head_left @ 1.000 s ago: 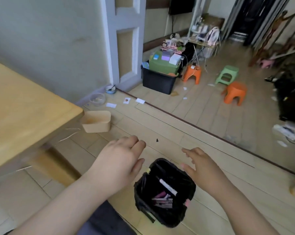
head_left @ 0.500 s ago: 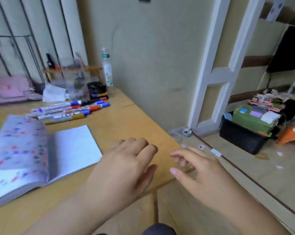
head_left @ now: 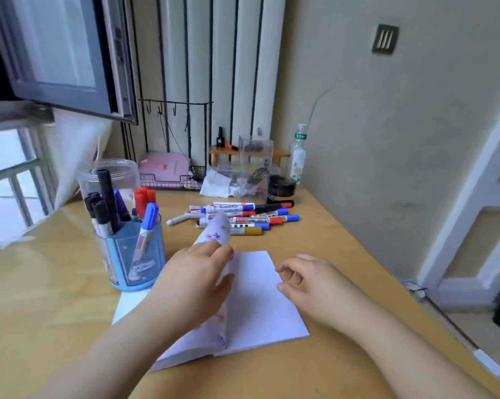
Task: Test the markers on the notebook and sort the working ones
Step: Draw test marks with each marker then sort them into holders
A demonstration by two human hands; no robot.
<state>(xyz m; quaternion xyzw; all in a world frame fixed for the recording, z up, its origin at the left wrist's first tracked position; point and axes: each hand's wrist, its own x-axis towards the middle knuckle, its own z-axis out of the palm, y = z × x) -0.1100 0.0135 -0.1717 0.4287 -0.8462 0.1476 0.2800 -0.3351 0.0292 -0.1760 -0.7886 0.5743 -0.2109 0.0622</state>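
Fingers [head_left: 214, 251] of left hand [head_left: 194, 280]: straight, lifting a scribbled page [head_left: 218, 230].
Right hand [head_left: 309, 280]: loosely curled, holding nothing, over notebook [head_left: 257, 306]; markers [head_left: 243, 216] beyond.

My honey-yellow wooden table [head_left: 315, 367], white blank notebook [head_left: 257, 298] page, its lifted leaf [head_left: 218, 230] speckled with red and blue scribbles, markers [head_left: 243, 216] capped blue, red, black and gold at centre, light blue pen holder [head_left: 133, 260] centre left, pink case [head_left: 163, 165] behind.

Head view (single) looks down, close, at table [head_left: 315, 375].
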